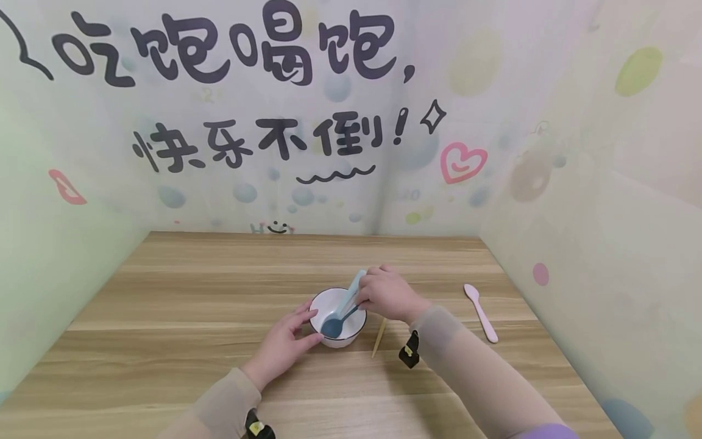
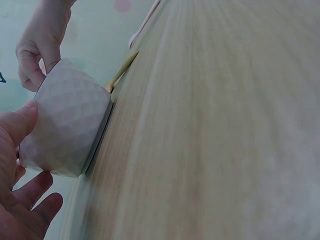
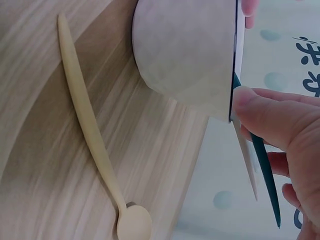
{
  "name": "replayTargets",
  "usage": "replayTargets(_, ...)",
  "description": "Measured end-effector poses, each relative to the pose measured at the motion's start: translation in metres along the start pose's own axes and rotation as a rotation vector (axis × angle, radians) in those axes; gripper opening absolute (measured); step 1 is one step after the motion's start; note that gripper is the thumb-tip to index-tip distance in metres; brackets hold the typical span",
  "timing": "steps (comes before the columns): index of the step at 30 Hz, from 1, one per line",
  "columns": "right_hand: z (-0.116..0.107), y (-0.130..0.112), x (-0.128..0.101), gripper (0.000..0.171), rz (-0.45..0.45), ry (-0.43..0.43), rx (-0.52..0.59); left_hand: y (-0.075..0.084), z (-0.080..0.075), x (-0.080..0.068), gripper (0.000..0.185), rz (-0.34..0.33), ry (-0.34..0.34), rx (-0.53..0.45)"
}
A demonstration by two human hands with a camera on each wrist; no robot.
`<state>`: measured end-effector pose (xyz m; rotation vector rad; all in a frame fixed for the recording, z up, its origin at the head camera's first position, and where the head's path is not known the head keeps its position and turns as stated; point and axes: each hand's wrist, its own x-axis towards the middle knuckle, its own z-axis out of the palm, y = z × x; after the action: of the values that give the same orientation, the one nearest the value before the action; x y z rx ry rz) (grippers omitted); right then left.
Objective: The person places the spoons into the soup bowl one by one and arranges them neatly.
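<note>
A white bowl (image 1: 340,343) with a dark rim and a faceted outside stands upright on the table. My left hand (image 1: 282,344) holds its left side, thumb near the front of the rim and fingers farther back. Between thumb and fingers, my right hand (image 1: 390,294) pinches the handle of a dark teal spoon (image 3: 266,175), whose head (image 1: 332,327) is inside the bowl. A light blue spoon (image 1: 353,289) leans in the bowl, its handle rising past the far rim beside the right fingers; whether those fingers touch it I cannot tell.
A yellow spoon (image 3: 87,115) lies on the wooden table (image 1: 192,317) just right of the bowl, partly under the right hand in the head view. Farther right rests a pale pink spoon (image 1: 481,312). Printed walls enclose the table at the back and sides.
</note>
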<state>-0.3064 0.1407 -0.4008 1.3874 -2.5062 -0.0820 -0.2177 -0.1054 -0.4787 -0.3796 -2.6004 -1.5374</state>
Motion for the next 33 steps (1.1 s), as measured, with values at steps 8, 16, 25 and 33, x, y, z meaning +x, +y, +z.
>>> replayTargets(8,0.004,0.0,0.002,0.007,0.039,-0.019,-0.005,0.0,0.001,0.0,0.051,0.002,0.009,-0.004)
replayTargets(16,0.006,-0.002,0.003,0.01,0.069,0.002,0.0,-0.001,0.001,0.0,0.051,0.008,0.012,-0.002)
replayTargets(25,0.013,0.0,0.002,0.011,0.179,0.097,0.048,-0.001,0.001,0.0,0.05,0.014,0.016,0.001)
replayTargets(33,0.01,0.0,-0.008,0.007,0.301,0.167,0.111,-0.001,0.001,0.0,0.051,0.002,0.011,-0.004)
